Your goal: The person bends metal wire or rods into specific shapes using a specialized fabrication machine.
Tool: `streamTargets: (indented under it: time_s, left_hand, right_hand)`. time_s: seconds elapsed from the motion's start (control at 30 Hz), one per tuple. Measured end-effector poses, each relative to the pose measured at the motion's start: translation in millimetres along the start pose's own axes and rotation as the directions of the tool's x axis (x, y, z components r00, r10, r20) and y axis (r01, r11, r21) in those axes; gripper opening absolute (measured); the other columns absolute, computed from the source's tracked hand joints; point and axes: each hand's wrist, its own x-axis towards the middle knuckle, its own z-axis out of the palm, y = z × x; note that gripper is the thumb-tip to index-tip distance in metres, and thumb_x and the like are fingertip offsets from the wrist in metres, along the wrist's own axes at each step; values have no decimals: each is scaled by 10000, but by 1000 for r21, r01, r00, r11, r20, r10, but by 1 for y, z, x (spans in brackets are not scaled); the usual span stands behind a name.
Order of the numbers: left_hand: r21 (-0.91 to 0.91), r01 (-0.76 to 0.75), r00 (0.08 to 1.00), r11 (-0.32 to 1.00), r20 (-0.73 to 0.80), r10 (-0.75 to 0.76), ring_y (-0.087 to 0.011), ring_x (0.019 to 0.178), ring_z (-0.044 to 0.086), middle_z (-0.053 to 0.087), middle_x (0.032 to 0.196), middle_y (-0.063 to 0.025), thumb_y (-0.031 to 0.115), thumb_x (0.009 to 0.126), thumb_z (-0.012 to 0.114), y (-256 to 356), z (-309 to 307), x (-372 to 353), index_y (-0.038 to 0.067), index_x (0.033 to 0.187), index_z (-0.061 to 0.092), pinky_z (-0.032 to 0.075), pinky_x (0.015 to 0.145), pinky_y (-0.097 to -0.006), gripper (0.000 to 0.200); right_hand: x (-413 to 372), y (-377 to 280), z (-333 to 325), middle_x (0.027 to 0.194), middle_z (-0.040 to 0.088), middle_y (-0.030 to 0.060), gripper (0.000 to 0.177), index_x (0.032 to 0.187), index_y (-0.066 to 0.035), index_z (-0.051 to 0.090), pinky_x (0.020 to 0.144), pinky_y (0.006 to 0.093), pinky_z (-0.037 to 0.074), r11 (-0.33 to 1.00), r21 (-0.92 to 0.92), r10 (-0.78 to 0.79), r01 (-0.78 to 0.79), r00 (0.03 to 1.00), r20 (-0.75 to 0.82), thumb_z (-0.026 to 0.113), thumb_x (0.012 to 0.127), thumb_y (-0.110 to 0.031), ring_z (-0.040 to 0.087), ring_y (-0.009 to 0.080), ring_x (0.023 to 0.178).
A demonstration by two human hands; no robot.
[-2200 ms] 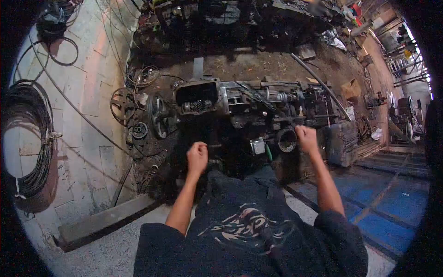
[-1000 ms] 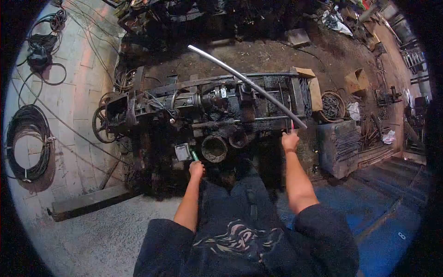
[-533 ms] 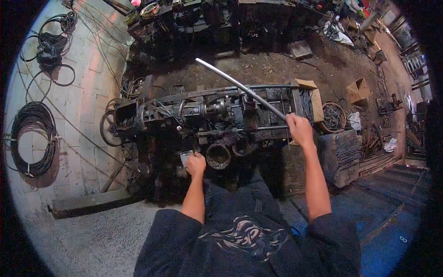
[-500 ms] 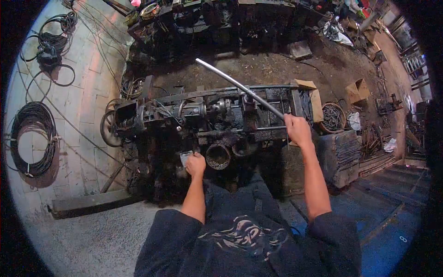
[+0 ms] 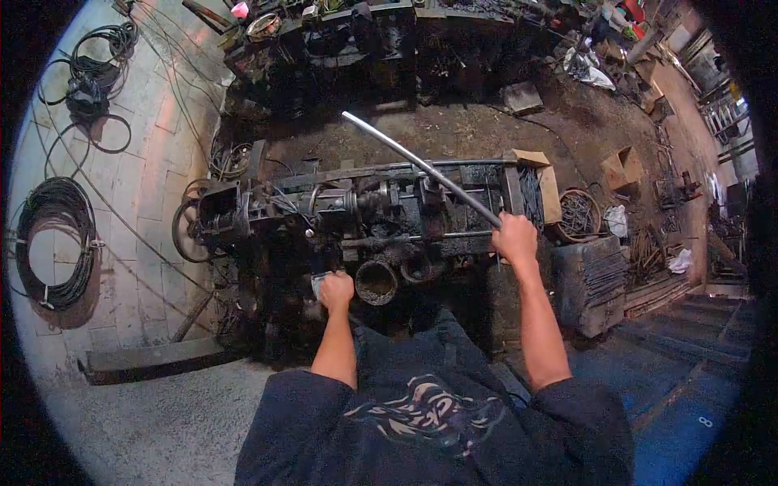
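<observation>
My right hand (image 5: 515, 237) is closed round the lower end of a long, shiny metal rod (image 5: 397, 151). From the fist the rod slants up and to the left over a dark, greasy machine (image 5: 332, 198). Near the front of the machine, my left hand (image 5: 337, 290) is closed at a small, pale, flat piece (image 5: 318, 283), mostly covered by the fingers; its kind cannot be made out. Just right of that hand sits a round, dirty can (image 5: 378, 283) with dark contents, a second round container (image 5: 417, 267) beside it.
A cardboard box of thin rods (image 5: 531, 186) stands at the machine's right end, near a round basket of metal pieces (image 5: 577, 212). Farther right is a dark block-like container (image 5: 590, 283). Coiled cable (image 5: 57, 243) lies on the left floor. More machinery (image 5: 356, 49) lines the back.
My right hand and the near end of the rod have shifted slightly down and left in view. My left hand sits a little lower and further left, still at the pale piece.
</observation>
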Motion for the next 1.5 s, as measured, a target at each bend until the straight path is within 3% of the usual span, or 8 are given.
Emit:
streamTargets:
  time_s: [0.07,0.5,0.93,1.5]
  left_hand:
    - [20,-11,1000,1000,8,11,-424,993,610,643,1036,-267,327,873,484,1,-2,0,-35,965,676,468,883,-497,420]
    - [26,21,1000,999,-4,-21,-438,969,615,647,1012,-270,320,870,500,-2,0,1,-31,938,675,480,856,-508,398]
    - [34,52,998,998,30,-53,-425,1014,606,633,1077,-265,340,876,501,1,-5,1,-42,985,669,476,881,-495,431]
    - [46,39,999,998,13,-40,-419,1005,612,650,1040,-252,330,861,508,-2,-1,4,-17,970,682,472,885,-490,404]
  right_hand:
    - [-1,1,4,762,664,185,203,865,-64,663,692,486,532,999,31,22,-20,999,-42,700,741,-221,661,376,739]
    - [-5,-6,-9,793,673,186,214,914,-67,680,721,469,532,997,29,74,-74,997,17,675,754,-208,664,370,763]
    - [-3,-5,-8,799,666,205,184,863,-57,660,719,492,526,995,29,97,-97,995,1,658,734,-188,658,392,784]
    - [-5,-1,-8,785,654,200,185,888,-59,664,715,494,512,995,46,86,-85,996,-32,647,730,-152,640,393,778]
